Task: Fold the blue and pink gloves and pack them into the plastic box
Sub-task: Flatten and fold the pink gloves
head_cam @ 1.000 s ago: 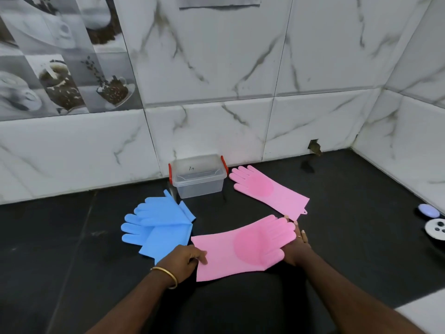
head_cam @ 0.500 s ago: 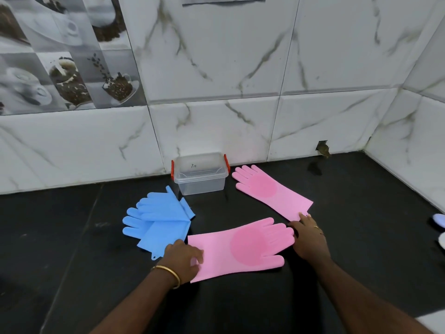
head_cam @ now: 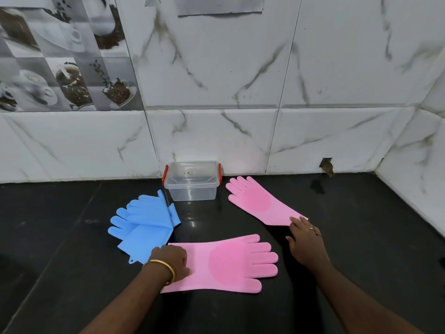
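Barely started, I judge: my left hand [head_cam: 172, 262] presses flat on the near pink glove's [head_cam: 224, 263] cuff, my right hand [head_cam: 307, 242] lies open, fingertips touching the far pink glove [head_cam: 258, 201]. Blue gloves [head_cam: 144, 222] lie overlapped, unpacked; the plastic box [head_cam: 192, 180] stays lidded.

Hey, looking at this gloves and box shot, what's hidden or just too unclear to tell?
All in the head view:
- Cuff of the near pink glove: partly covered by the left hand.
- Cuff end of the far pink glove: under the right hand fingertips.
- Lower of the blue gloves: mostly hidden by the one on top.
- Plastic box: small mark on the lid unreadable.
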### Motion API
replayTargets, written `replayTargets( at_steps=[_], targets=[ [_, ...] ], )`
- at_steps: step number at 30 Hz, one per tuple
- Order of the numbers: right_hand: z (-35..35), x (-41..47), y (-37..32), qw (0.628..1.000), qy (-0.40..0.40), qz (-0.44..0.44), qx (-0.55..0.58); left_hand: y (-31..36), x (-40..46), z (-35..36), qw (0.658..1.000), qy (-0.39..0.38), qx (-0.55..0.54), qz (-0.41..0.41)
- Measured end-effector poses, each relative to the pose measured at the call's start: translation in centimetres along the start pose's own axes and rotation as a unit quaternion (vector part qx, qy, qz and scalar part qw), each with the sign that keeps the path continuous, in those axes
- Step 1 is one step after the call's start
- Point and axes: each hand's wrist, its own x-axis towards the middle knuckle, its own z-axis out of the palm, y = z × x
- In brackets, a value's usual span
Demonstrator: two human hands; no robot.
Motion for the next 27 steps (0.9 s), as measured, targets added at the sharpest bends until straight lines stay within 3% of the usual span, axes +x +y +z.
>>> replayTargets(
  at_steps=[3,6,10,12,16,20,23,25,27],
  targets=[
    [-3.2,2.5,0.4,0.991,0.117,-0.05,0.05,2.8,0.4,-1.1,1.0,0.012,-0.003,0.015],
    [-6.8,5.1,-0.2,0.972,0.188,-0.11,0.093,6.6,1.1,-3.7,0.988,0.07,-0.108,0.082],
    [-11.2,8.0,-2.2,0.957,0.184,-0.17,0.147,12.2,2.8,-9.4,0.937,0.213,-0.194,0.197],
    [-13.1,9.0,-3.2,0.949,0.183,-0.193,0.172,14.9,3.7,-12.7,0.921,0.263,-0.183,0.222],
    [-16.4,10.0,-4.3,0.93,0.186,-0.219,0.228,19.1,5.1,-18.2,0.925,0.295,-0.132,0.199],
    [-19.6,10.6,-4.2,0.902,0.176,-0.235,0.316,20.7,5.4,-22.0,0.909,0.29,-0.213,0.212],
    [-21.2,10.9,-3.9,0.891,0.227,-0.214,0.329,21.2,5.3,-24.7,0.899,0.328,-0.201,0.21],
    [-21.3,10.6,-4.3,0.887,0.298,-0.149,0.32,21.3,4.9,-26.5,0.897,0.343,-0.177,0.214],
    [-20.8,8.8,-5.9,0.844,0.387,-0.068,0.365,21.3,4.3,-28.2,0.901,0.348,-0.136,0.219]
  ],
)
